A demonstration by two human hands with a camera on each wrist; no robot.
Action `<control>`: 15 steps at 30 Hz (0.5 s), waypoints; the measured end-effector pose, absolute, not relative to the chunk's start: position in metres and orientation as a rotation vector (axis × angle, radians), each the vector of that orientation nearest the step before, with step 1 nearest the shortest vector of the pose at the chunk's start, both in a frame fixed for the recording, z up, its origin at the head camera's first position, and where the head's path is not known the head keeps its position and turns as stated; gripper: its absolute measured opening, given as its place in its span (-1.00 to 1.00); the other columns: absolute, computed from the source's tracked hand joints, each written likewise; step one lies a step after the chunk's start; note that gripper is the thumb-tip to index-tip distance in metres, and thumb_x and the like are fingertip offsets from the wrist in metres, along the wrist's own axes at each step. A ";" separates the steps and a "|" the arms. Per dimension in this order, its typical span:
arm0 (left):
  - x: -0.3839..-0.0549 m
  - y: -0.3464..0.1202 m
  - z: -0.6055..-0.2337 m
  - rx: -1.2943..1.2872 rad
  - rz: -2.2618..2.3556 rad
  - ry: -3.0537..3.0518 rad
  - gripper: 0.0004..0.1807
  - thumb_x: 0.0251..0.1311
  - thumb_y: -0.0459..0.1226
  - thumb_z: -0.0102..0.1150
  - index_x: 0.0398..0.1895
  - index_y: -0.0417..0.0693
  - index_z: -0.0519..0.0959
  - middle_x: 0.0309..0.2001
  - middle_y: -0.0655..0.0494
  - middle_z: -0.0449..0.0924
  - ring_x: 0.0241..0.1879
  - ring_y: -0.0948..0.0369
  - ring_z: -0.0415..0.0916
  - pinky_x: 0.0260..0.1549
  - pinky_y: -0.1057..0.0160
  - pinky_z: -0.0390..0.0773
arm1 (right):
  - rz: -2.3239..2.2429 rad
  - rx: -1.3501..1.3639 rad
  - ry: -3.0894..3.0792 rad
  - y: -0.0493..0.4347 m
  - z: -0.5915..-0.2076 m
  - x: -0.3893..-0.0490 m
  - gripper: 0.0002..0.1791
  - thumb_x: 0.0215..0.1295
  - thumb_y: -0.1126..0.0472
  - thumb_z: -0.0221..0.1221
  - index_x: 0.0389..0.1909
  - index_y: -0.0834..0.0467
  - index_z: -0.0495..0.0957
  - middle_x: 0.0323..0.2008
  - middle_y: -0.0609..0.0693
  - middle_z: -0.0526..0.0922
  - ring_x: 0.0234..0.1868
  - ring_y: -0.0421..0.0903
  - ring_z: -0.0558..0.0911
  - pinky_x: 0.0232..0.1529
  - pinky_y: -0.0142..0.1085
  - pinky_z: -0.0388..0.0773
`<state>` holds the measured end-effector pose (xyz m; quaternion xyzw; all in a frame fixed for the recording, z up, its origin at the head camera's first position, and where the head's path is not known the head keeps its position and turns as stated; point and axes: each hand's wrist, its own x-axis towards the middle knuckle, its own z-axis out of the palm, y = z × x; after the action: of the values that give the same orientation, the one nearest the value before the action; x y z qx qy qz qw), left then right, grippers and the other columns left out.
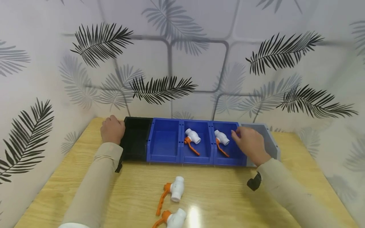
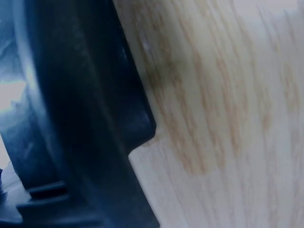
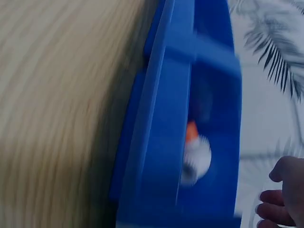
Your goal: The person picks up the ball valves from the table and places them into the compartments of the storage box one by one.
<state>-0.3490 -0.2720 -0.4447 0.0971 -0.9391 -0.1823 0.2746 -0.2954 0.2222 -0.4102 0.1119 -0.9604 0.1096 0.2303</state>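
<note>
My left hand (image 1: 112,129), fingers curled, is at the left rim of the black bin (image 1: 137,139); I cannot tell whether it grips that rim. The black bin's side fills the left part of the left wrist view. Over the rightmost blue bin (image 1: 238,158) and the grey bin (image 1: 272,141), my right hand (image 1: 251,142) holds nothing, its thumb apart from the fingers in the right wrist view. A white ball valve (image 1: 221,137) with an orange lever lies in that blue bin. Another ball valve (image 1: 193,136) lies in the middle blue bin (image 1: 196,159).
Two more ball valves, one (image 1: 177,189) farther off and one (image 1: 176,218) at the bottom edge of the head view, lie on the wooden table (image 1: 216,186). The left blue bin (image 1: 164,142) stands beside the black one. A leaf-patterned wall (image 1: 196,72) rises behind the row.
</note>
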 end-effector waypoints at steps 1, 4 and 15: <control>-0.349 -0.272 -0.445 0.260 -0.493 -2.528 -0.68 0.19 -0.29 -0.23 -0.44 -0.46 0.38 -0.45 -0.37 0.40 -0.39 -0.29 0.38 -0.40 -0.24 0.38 | 0.289 0.277 -2.670 0.233 -0.410 -0.298 -0.69 0.23 0.01 0.12 -0.54 0.16 0.57 -0.70 -0.02 0.52 -0.76 -0.12 0.40 -0.81 -0.24 0.26; -0.349 -0.272 -0.445 0.260 -0.501 -2.542 -0.69 0.21 -0.29 -0.23 -0.43 -0.45 0.38 -0.44 -0.36 0.40 -0.37 -0.29 0.38 -0.39 -0.23 0.38 | 0.258 0.193 -2.749 0.264 -0.409 -0.304 -0.63 0.26 -0.01 0.08 -0.57 0.21 0.47 -0.70 0.02 0.46 -0.75 -0.07 0.38 -0.82 -0.22 0.23; -0.354 -0.276 -0.451 0.266 -0.495 -2.560 -0.65 0.24 -0.26 -0.29 -0.41 -0.43 0.37 -0.43 -0.34 0.39 -0.36 -0.28 0.37 -0.37 -0.23 0.38 | 0.282 -0.039 -2.951 0.346 -0.410 -0.313 -0.33 0.34 -0.26 -0.22 -0.63 0.27 0.31 -0.68 0.15 0.39 -0.68 0.06 0.40 -0.69 -0.10 0.28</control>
<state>-0.3536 -0.2759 -0.4506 0.0982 -0.9438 -0.1824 0.2576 -0.3129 0.3456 -0.4097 -0.0132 -0.9915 0.0946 0.0882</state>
